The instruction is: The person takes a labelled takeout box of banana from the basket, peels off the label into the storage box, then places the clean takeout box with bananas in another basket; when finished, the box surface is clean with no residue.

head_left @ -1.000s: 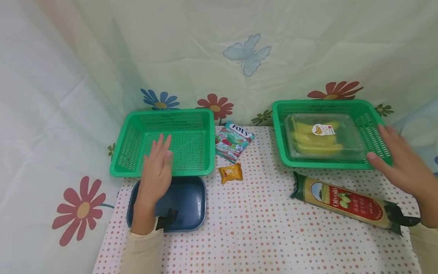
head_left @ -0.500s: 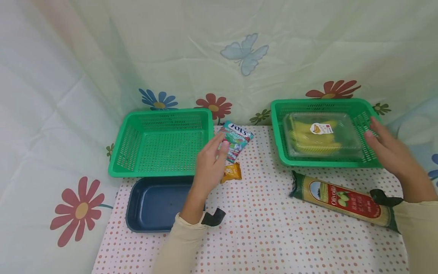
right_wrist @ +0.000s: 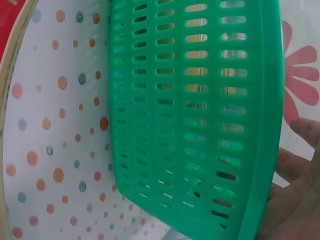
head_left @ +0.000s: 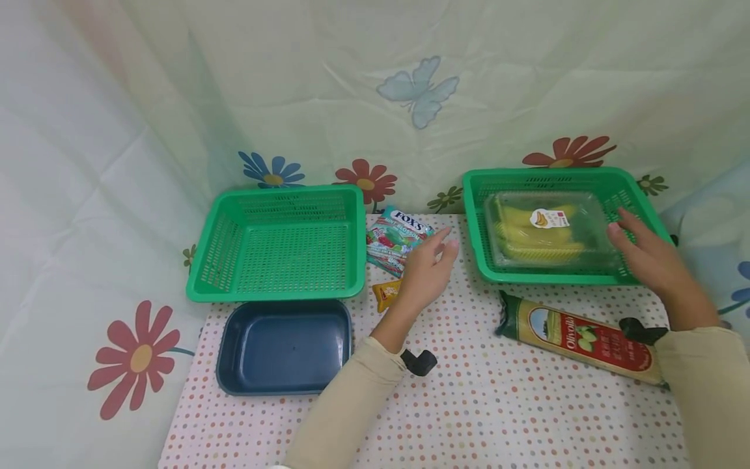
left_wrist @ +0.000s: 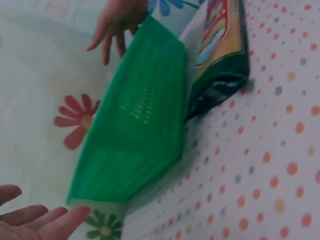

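In the head view my left hand (head_left: pixel 426 272) hovers over the table with relaxed fingers, between the candy bag and the right basket, holding nothing. My right hand (head_left: pixel 650 260) is over the right end of the right green basket (head_left: pixel 556 279), its fingers loosely spread beside a clear plastic box of bananas (head_left: pixel 539 238). The right wrist view shows the right hand's fingers (right_wrist: pixel 295 165) past the basket's rim; whether they touch it I cannot tell. Behind the left forearm, a FOX'S candy bag (head_left: pixel 398 241) and a small orange packet (head_left: pixel 385 294) are partly covered.
A second green basket (head_left: pixel 293 293) stands at the left, with a dark blue tray (head_left: pixel 287 352) in front of it. An Olivoilà pasta packet (head_left: pixel 580 335) lies before the right basket, partly under the right wrist strap. A flowered curtain (head_left: pixel 281 85) hangs behind.
My left hand has swept right from over the left basket and tray, past the candy bag. My right hand has moved left, further over the right basket. The baskets and packets stay put.
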A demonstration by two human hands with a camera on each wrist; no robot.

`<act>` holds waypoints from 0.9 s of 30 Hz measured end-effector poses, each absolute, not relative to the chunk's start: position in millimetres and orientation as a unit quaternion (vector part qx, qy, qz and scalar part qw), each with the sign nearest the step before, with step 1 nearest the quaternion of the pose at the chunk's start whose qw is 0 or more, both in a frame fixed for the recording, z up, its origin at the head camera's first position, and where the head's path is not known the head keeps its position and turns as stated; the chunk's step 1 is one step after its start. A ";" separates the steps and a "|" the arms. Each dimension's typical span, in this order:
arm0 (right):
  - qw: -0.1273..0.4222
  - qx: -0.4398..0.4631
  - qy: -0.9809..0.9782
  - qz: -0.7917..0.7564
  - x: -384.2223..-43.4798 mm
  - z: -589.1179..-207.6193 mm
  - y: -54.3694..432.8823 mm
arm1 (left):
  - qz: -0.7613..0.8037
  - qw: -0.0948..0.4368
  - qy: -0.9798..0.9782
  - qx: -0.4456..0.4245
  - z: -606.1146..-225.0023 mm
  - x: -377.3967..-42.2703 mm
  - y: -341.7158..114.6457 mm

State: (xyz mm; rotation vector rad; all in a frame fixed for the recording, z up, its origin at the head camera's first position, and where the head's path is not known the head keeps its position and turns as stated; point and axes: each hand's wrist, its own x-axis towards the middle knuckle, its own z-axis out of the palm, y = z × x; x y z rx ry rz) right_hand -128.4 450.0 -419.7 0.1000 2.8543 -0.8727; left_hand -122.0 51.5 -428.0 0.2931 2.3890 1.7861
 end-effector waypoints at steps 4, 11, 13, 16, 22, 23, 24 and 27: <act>0.064 0.045 0.951 -0.299 -130.3 -425.0 447.4 | 0.625 0.111 0.769 0.076 -441.2 -132.1 68.4; 0.026 0.080 0.971 -0.225 -134.1 -441.9 445.5 | 0.730 0.171 0.660 0.043 -460.8 -142.5 90.8; 0.028 0.095 0.973 -0.209 -134.2 -444.1 445.2 | 0.749 0.181 0.636 0.036 -464.0 -144.7 95.6; 0.036 0.109 0.973 -0.202 -133.1 -444.8 443.8 | 0.764 0.185 0.617 0.025 -468.1 -147.4 102.3; 0.042 0.132 0.972 -0.193 -126.6 -444.1 440.9 | 0.760 0.186 0.623 0.010 -473.3 -149.2 111.4; 0.043 0.133 0.971 -0.191 -126.0 -443.8 440.7 | 0.757 0.185 0.627 0.010 -473.9 -149.6 111.8; 0.044 0.134 0.971 -0.192 -125.5 -443.3 440.3 | 0.756 0.184 0.629 0.010 -474.3 -149.8 111.8; 0.047 0.129 0.972 -0.190 -125.3 -441.6 439.3 | 0.755 0.185 0.629 0.016 -476.1 -151.3 111.2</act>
